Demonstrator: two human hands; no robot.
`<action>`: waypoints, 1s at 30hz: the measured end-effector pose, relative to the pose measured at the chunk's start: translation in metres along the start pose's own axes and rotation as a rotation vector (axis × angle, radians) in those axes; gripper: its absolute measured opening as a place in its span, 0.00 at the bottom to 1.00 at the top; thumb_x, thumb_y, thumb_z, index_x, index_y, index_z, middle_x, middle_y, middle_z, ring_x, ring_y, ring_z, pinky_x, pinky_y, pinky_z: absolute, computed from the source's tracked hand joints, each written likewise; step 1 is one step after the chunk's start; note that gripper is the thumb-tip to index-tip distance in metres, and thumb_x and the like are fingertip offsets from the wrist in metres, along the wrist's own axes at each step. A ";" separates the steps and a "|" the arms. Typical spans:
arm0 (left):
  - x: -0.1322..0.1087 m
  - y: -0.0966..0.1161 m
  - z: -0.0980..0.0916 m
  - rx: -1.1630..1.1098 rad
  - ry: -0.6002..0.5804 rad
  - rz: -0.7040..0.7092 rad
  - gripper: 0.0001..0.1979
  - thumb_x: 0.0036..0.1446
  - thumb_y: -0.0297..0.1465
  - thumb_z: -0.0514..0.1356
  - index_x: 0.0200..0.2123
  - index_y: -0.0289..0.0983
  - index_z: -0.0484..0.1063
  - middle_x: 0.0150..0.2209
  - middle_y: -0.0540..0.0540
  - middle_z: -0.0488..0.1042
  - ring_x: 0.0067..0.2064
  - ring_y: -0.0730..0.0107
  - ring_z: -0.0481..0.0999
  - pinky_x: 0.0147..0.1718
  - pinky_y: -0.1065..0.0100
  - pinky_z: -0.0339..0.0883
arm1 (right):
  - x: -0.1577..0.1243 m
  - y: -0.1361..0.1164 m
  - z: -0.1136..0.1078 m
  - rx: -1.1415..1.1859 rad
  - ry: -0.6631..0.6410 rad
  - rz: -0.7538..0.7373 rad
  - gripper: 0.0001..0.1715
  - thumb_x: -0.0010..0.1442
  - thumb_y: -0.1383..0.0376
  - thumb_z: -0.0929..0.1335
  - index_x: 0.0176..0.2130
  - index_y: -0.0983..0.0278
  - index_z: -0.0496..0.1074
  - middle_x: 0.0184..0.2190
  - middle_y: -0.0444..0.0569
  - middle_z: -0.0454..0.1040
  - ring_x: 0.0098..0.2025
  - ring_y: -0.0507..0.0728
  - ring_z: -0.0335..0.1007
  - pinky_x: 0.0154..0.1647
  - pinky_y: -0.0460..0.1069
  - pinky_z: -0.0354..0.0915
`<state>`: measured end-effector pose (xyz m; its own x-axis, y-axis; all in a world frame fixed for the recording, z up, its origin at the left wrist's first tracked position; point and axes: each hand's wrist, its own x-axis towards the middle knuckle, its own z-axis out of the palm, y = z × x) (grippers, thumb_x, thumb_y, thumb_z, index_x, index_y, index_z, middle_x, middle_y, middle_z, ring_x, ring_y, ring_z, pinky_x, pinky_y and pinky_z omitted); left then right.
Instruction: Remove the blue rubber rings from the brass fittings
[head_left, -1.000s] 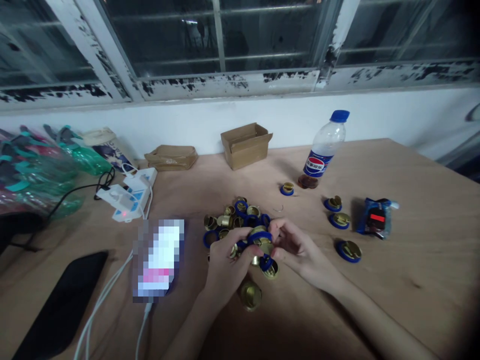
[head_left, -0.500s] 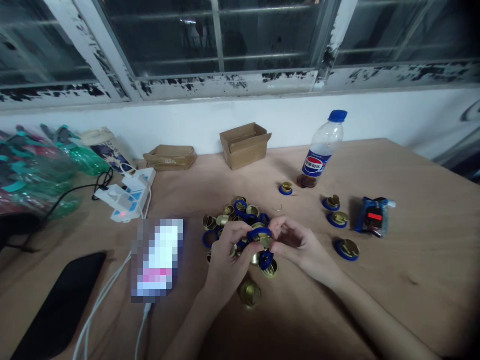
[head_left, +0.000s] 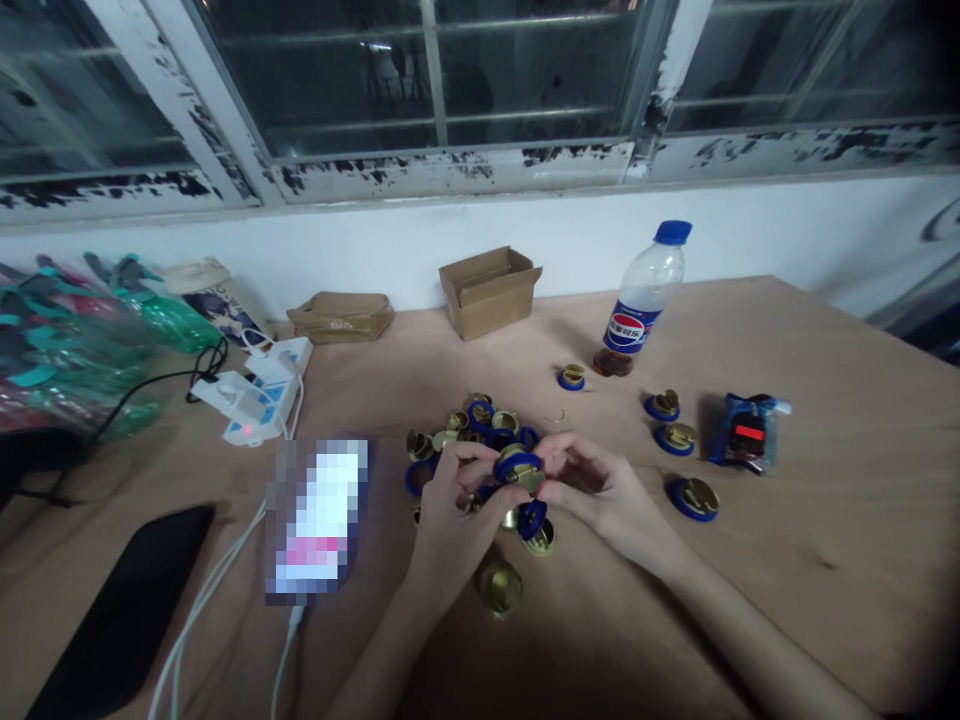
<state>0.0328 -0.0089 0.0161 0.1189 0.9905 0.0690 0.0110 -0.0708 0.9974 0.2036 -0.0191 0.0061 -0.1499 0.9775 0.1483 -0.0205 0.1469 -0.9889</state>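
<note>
My left hand [head_left: 465, 510] pinches a brass-coloured round cap with a blue ring [head_left: 519, 465] around it, thumb in front and fingers behind. From the other side, the thumb and fingertips of my right hand [head_left: 600, 490] close on the same piece. Below and behind it lies a pile of loose brass caps [head_left: 506, 420] and blue rings [head_left: 420, 477], partly hidden by my hands. One brass cap [head_left: 501, 588] lies by itself nearer to me. Several caps seated in blue rings, such as this ringed cap [head_left: 694, 498], stand on the right.
A cola bottle [head_left: 634, 300] and an open cardboard box [head_left: 491, 293] stand at the back. On the left are a power strip [head_left: 259, 400], a lit phone [head_left: 322, 520] with white cables, and a dark flat device [head_left: 124, 610]. A small plastic-wrapped packet [head_left: 746, 432] lies right.
My right hand has shifted slightly left, its fingertips closing onto the ringed cap. The left hand keeps its pinch, and the piece has barely tilted.
</note>
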 end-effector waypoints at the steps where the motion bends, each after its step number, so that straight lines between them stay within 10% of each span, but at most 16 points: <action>1: 0.000 -0.001 0.000 0.000 0.001 -0.008 0.13 0.45 0.25 0.65 0.33 0.39 0.65 0.29 0.52 0.80 0.35 0.69 0.81 0.30 0.73 0.71 | 0.000 0.000 0.000 0.004 -0.001 0.001 0.16 0.53 0.58 0.73 0.39 0.60 0.68 0.29 0.42 0.66 0.29 0.50 0.65 0.31 0.47 0.65; 30: 0.003 -0.001 -0.001 -0.111 0.006 -0.106 0.08 0.42 0.24 0.67 0.24 0.37 0.69 0.34 0.48 0.82 0.37 0.70 0.81 0.37 0.73 0.72 | -0.001 0.011 0.005 -0.044 0.018 -0.082 0.14 0.55 0.61 0.72 0.40 0.60 0.67 0.30 0.41 0.65 0.29 0.49 0.63 0.31 0.46 0.63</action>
<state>0.0322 -0.0053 0.0153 0.1168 0.9925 -0.0368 -0.0871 0.0472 0.9951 0.1987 -0.0194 -0.0046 -0.1319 0.9643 0.2295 0.0118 0.2331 -0.9724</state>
